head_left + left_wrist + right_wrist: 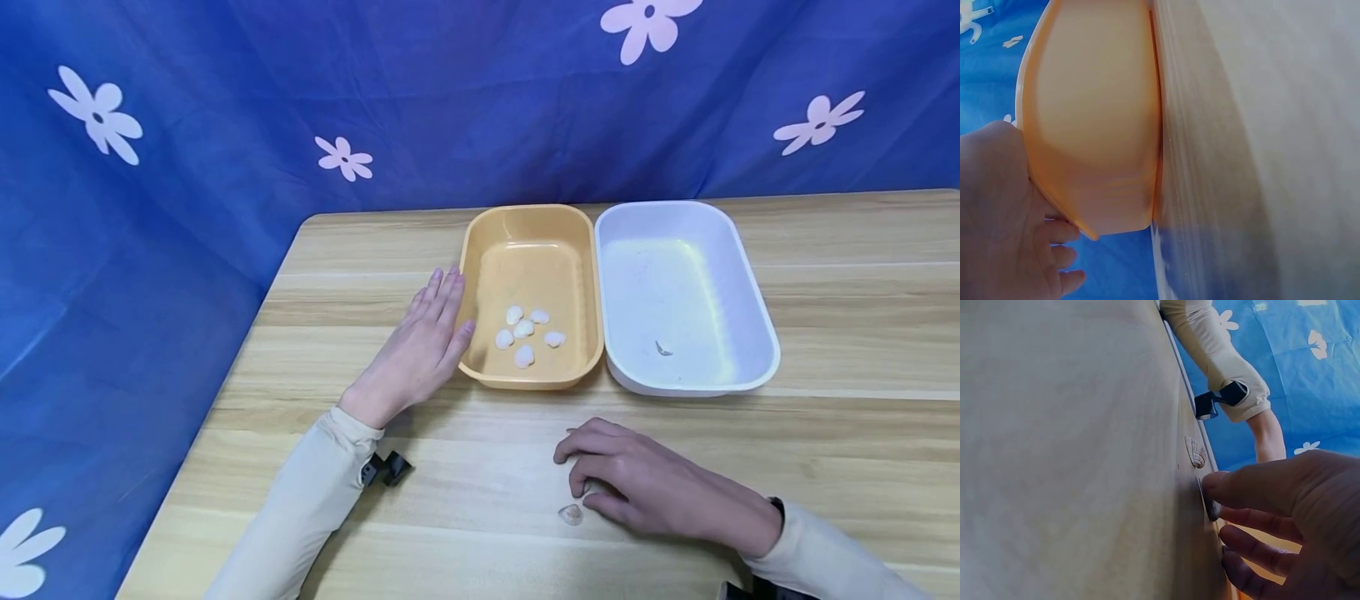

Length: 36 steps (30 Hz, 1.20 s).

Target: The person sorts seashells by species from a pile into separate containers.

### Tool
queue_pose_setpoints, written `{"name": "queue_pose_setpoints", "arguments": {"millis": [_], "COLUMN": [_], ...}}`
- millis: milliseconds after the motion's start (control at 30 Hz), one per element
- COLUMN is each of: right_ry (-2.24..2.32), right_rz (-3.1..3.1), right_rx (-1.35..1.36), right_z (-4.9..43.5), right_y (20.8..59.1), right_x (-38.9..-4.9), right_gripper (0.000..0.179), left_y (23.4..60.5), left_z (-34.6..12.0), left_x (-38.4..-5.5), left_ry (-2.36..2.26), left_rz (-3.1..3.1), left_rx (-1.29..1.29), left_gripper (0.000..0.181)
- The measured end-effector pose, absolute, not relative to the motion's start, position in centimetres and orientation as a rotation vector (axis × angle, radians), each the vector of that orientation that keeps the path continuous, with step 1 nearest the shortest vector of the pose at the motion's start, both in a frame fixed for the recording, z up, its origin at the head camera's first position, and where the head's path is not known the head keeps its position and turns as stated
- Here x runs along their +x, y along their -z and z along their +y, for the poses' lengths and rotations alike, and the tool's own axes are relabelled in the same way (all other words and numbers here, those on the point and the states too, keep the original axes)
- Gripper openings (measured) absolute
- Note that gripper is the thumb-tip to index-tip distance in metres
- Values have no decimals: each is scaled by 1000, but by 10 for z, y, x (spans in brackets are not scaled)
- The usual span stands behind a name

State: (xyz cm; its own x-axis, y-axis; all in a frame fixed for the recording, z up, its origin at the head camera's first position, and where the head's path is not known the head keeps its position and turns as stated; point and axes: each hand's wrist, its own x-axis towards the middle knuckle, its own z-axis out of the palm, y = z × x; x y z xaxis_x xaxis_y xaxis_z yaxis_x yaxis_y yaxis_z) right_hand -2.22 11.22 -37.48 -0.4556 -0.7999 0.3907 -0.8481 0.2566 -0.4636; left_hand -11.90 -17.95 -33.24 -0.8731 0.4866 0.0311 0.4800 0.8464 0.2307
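Observation:
My left hand lies with straight fingers along the left rim of the tan tray. In the left wrist view the same hand touches the rim from outside. Over the table my right hand curls its thumb and index finger around a small dark seashell, pinching it low at the tabletop; the fingers hide most of it in the head view. A ribbed seashell lies just beside the thumb. Another seashell peeks out past the fingertips.
Several pale seashells lie in the near half of the tan tray. Close against its right side stands a white tray holding one small dark shell. A blue flowered cloth hangs behind the wooden table.

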Motion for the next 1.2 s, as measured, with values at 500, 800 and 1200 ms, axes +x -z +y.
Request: {"name": "queue_pose_setpoints", "arguments": {"millis": [500, 800, 1200], "right_ry": [-859, -798, -729], "right_rz": [-2429, -2413, -2576], "right_rx": [1560, 1562, 1562], "right_z": [121, 119, 119], "right_y": [374, 377, 370], "right_x": [-28, -29, -23], "right_gripper": [20, 20, 20], "left_y": [331, 331, 332], "left_z": [-179, -179, -179], "left_x": [-120, -121, -121], "left_ry": [-373, -375, -381], "left_rz": [2979, 2983, 2981], "left_rx": [767, 774, 773], "left_gripper": [64, 64, 64]}}
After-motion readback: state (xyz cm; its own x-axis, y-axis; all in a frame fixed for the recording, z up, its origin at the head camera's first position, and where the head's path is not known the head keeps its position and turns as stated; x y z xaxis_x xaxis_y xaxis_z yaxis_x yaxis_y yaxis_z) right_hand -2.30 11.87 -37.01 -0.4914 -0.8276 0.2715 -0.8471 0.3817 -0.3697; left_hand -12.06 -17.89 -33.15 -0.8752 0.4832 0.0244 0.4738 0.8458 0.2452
